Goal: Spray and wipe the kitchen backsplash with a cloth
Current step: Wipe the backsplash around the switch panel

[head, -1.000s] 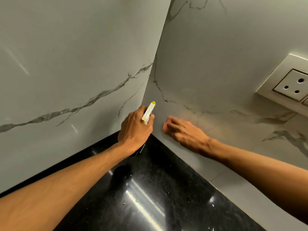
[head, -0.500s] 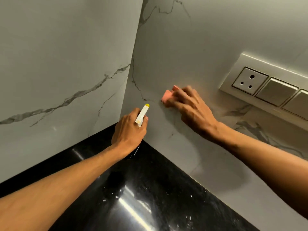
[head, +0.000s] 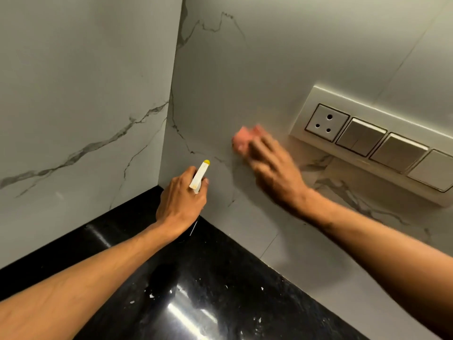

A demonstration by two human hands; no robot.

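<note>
left hand: curled round sprayer, above counter's back corner | right hand: blurred, fingers flat, pressing pink cloth on backsplash | cloth: right panel, between the backsplash corner and switch plate, nearer the plate

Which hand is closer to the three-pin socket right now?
Right. The right hand presses the pink cloth to the backsplash just left of the socket. The left hand, gripping the spray bottle, is farther left, near the corner.
</note>
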